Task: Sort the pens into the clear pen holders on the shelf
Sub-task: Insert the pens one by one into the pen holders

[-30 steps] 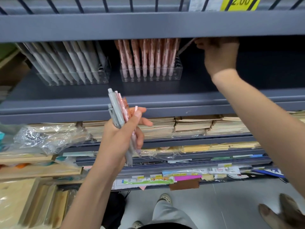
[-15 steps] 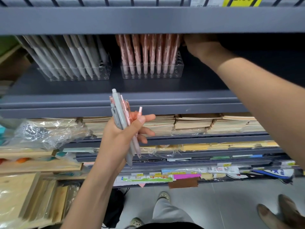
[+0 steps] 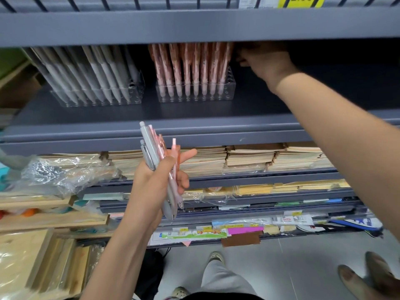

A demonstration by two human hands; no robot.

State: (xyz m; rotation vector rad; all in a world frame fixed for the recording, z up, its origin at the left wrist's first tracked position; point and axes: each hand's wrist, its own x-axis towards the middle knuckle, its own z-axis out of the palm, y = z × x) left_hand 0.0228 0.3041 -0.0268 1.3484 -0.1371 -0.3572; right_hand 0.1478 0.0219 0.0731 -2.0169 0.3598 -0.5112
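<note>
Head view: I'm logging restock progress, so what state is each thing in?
Grey pen holder, filled with leaning pens, some right-end holes empty.
Pink pen holder, packed with pens.
Left hand, grips a bundle of grey and pink pens.
Right hand, raised by that holder's pen tops; grip hidden in shadow.

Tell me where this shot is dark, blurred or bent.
Head view: the right hand sits in deep shadow under the upper shelf, its fingers unreadable; the grey pens are smeared soft, the held pens in the left hand sharper; shelf edges bow from the wide-angle lens; the plastic wrap glints.
</note>
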